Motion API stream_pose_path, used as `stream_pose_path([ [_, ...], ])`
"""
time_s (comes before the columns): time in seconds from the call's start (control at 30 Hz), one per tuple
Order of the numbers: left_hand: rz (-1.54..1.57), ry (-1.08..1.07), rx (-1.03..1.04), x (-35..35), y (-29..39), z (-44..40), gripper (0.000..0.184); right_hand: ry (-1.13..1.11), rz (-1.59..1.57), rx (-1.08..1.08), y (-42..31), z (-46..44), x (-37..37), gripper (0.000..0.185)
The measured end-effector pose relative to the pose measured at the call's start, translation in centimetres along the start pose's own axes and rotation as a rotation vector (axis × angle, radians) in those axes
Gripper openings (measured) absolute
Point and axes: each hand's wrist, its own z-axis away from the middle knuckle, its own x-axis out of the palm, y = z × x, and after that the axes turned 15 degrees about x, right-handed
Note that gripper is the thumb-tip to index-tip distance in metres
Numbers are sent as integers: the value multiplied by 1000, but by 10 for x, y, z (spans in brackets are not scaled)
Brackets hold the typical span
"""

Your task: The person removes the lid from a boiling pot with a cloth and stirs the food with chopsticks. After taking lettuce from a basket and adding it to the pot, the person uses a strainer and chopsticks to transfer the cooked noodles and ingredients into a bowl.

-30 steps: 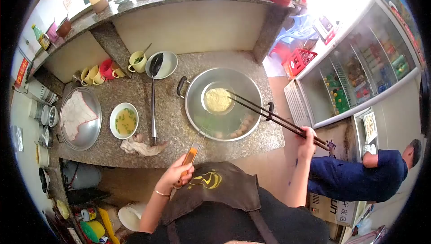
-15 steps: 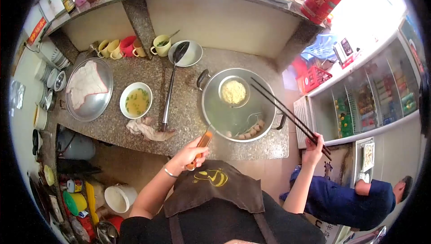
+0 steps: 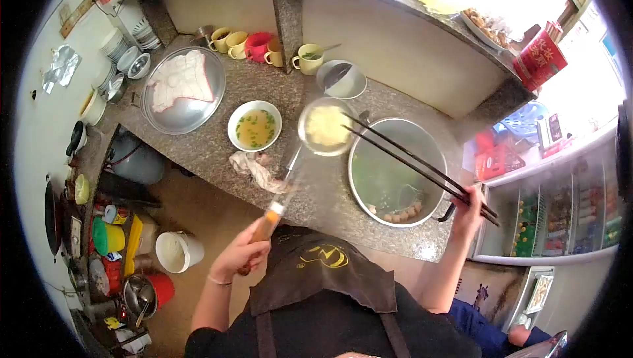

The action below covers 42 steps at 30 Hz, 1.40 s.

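Observation:
My left hand (image 3: pixel 242 250) is closed round the wooden handle of a strainer (image 3: pixel 303 135). Pale yellow noodles (image 3: pixel 328 126) lie in its basket, raised between the soup bowl and the pot. A pair of long dark chopsticks (image 3: pixel 422 172) is in my right hand (image 3: pixel 467 211), their tips at the noodles. The large metal pot (image 3: pixel 354 183) holds greenish liquid with several round balls (image 3: pixel 402 214) near its lower rim. To the left stands a white bowl of broth (image 3: pixel 256 127) with chopped green bits. A crumpled cloth (image 3: pixel 256 171) lies below the bowl.
Behind the strainer is a metal bowl (image 3: pixel 353 82) with a ladle, beside a green-handled cup (image 3: pixel 307 60). A round lid (image 3: pixel 214 111) with a cloth lies at left. A white bucket (image 3: pixel 192 251) stands on the floor. A person in dark blue (image 3: pixel 471 324) is at lower right.
The strainer with the noodles has come up out of the pot and moved left, with the chopstick tips following. The view has shifted, so the counter appears turned.

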Motion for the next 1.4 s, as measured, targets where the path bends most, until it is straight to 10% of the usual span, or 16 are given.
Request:
stream_pose_path([
  [0.3, -1285, 488, 549, -80, -12, 3, 63, -561, 174, 174, 113, -7, 204, 27],
  [0.97, -1431, 654, 510, -82, 9, -4, 65, -575, 391, -34, 150, 14, 251, 22],
  [1.4, -848, 274, 470, -13, 34, 4, 55, -4, 541, 88, 54, -14, -37, 22],
])
